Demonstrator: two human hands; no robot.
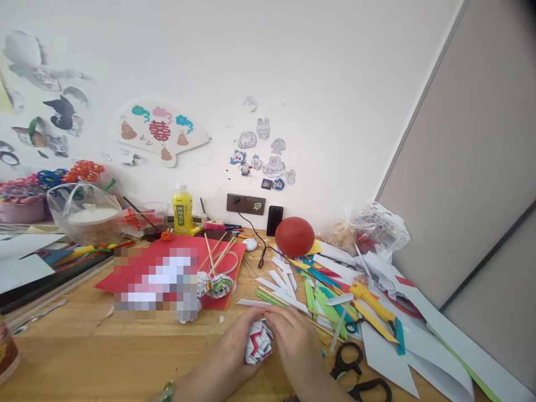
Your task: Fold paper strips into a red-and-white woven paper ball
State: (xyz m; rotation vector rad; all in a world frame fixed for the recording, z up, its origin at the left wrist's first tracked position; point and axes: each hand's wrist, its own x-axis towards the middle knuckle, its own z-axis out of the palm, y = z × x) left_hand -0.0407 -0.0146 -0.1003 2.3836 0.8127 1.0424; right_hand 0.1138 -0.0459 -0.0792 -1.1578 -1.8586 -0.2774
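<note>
A folded paper piece (258, 341), white with red zigzag bands, is held between my two hands near the table's front edge. My left hand (235, 347) wraps round its left side, fingers curved over the top. On its right side my right hand (295, 343) closes in, the fingertips of both hands meeting above it. Beyond the hands lie white paper strips (282, 279). Paper flowers (221, 285) on wooden sticks rest on a red sheet (167, 245) to the left.
Black-handled scissors (348, 360) lie right of my right hand. Farther right are a yellow glue gun (371, 298) and coloured paper strips. At the back stand a yellow bottle (182, 209), a phone (274, 219) and a red balloon (294, 237). A wooden table (84, 346) supports them.
</note>
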